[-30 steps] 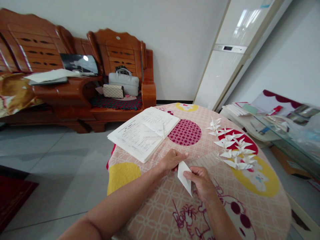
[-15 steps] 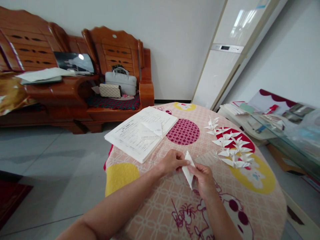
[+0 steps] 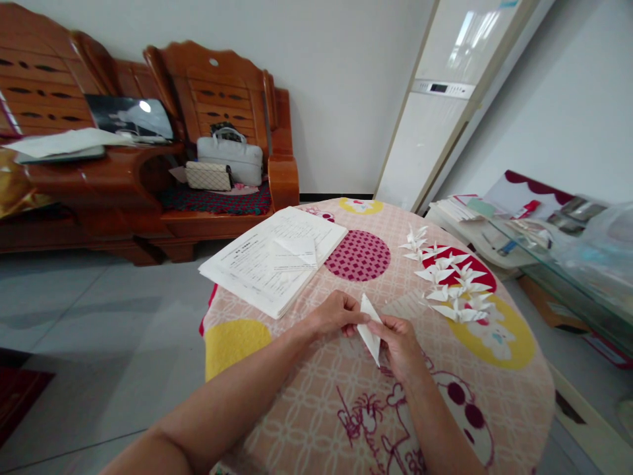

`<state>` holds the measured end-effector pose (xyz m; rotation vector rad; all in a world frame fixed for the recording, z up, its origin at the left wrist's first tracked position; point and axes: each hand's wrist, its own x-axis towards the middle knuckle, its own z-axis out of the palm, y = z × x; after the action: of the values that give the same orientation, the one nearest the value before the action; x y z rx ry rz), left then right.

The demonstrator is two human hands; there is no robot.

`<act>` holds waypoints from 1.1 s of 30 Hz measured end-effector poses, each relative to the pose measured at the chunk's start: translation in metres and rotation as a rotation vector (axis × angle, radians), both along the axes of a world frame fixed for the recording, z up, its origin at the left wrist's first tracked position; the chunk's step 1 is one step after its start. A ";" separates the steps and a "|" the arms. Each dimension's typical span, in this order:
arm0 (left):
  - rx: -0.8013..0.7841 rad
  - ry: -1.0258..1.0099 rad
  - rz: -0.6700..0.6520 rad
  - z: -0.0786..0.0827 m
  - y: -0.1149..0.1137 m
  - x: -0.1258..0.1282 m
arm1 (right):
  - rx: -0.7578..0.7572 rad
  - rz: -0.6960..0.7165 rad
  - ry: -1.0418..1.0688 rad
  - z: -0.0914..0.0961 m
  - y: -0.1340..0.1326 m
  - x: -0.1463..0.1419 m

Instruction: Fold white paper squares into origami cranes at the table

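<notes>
Both my hands pinch a small folded white paper (image 3: 369, 327) held on edge above the round table (image 3: 306, 409). My left hand (image 3: 334, 315) grips its left side, fingers closed on the fold. My right hand (image 3: 401, 343) holds the right side, thumb and fingers pressed on the paper. Several finished white paper cranes (image 3: 452, 285) lie in a cluster on the table to the right of my hands. A stack of printed sheets (image 3: 273, 258) lies at the table's far left edge.
The table wears a pink cloth with red and yellow circles. Wooden chairs (image 3: 217, 99) with a grey bag (image 3: 230, 160) stand behind. A tall white air conditioner (image 3: 435, 112) stands at the wall. A glass shelf with papers (image 3: 534, 231) is on the right.
The paper went from lying flat in my right hand to being narrowed and held upright between both hands. My left hand closed onto it. The view shifted slightly right.
</notes>
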<state>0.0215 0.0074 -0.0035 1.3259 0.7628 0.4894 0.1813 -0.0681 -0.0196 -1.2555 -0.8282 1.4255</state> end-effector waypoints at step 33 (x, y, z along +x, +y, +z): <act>0.099 -0.013 0.194 -0.007 0.010 -0.011 | -0.050 0.173 -0.292 0.005 -0.004 0.016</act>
<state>0.0108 0.0178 -0.0105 1.3457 0.8701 0.6969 0.1971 -0.0717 -0.0143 -1.4828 -1.1271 1.4246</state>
